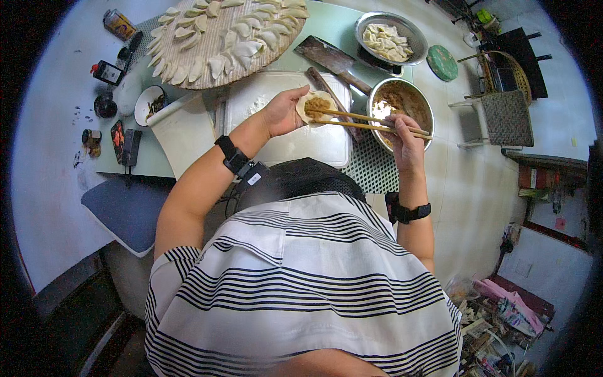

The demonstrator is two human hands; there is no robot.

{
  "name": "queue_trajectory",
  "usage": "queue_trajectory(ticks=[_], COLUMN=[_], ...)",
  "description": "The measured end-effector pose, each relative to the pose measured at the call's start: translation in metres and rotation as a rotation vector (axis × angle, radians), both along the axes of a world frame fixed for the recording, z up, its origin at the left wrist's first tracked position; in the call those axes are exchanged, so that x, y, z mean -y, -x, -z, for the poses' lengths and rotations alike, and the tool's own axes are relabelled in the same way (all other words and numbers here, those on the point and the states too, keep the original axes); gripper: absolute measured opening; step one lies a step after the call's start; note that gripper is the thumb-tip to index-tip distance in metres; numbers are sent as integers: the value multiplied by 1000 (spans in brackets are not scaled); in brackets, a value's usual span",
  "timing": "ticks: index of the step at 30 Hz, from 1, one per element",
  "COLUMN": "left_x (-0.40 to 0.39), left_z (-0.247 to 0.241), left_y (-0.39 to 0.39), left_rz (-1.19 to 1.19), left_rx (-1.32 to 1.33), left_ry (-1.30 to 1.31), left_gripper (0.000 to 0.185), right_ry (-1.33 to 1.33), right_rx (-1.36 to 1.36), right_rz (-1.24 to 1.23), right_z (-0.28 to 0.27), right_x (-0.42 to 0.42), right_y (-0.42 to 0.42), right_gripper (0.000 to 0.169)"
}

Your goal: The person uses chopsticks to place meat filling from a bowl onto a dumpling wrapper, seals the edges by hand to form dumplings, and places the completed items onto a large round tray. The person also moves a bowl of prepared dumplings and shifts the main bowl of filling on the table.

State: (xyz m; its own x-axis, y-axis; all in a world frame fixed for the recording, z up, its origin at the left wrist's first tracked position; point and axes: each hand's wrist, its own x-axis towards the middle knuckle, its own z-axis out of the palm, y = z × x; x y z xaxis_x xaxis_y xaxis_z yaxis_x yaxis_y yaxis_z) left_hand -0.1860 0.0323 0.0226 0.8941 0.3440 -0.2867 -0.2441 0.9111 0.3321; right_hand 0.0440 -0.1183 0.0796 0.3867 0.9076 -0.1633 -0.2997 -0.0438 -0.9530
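Observation:
A round dumpling wrapper (305, 100) lies across the fingers of my left hand (284, 112), above a white tray (287, 151) dusted with flour. Brown filling (316, 104) sits on the middle of the wrapper. My right hand (408, 143) grips a pair of wooden chopsticks (360, 120), whose tips touch the filling. Beneath that hand stands a steel bowl (427, 101) with more brown filling smeared over its inside. On the tray's right side lies a dark rolling pin (320, 80).
Rows of folded dumplings cover a round woven tray (212, 47) at the back left. A cleaver (325, 54) lies right of it. Behind the bowl, a metal basin (420, 49) holds more dumplings. A white bowl (141, 107) and a phone (117, 140) are on the left.

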Motion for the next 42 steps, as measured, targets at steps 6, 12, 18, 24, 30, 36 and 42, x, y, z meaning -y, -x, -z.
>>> queue_trajectory(ticks=[6,12,18,24,30,36,42], left_x=[1,0,-1,-3,-1,1,2], left_z=[-4,6,7,12,18,10,6], left_y=[-2,-7,-14,-20,-22,-25,-24], left_rz=[-8,21,11,43,38,55,69], left_rx=[-40,-33,-63,-45,-32,-66,-22], left_ry=[11,22,25,4,43,-2,-30], left_gripper=[46,46,45,50,51,50,51], right_ry=[28,88,82,30,-73,101,164], right_rx=[-19,-83,-158,-239,-175,591,1277], right_rz=[21,116,123,248,458,319,-107], right_z=[5,17,25,26,34,82,86], right_x=[-7,-8,0,9,33,55,51], right_y=[-3,-5,-11,-21,-75,-107,-66], right_gripper=[16,14,14,16,16,15,28])
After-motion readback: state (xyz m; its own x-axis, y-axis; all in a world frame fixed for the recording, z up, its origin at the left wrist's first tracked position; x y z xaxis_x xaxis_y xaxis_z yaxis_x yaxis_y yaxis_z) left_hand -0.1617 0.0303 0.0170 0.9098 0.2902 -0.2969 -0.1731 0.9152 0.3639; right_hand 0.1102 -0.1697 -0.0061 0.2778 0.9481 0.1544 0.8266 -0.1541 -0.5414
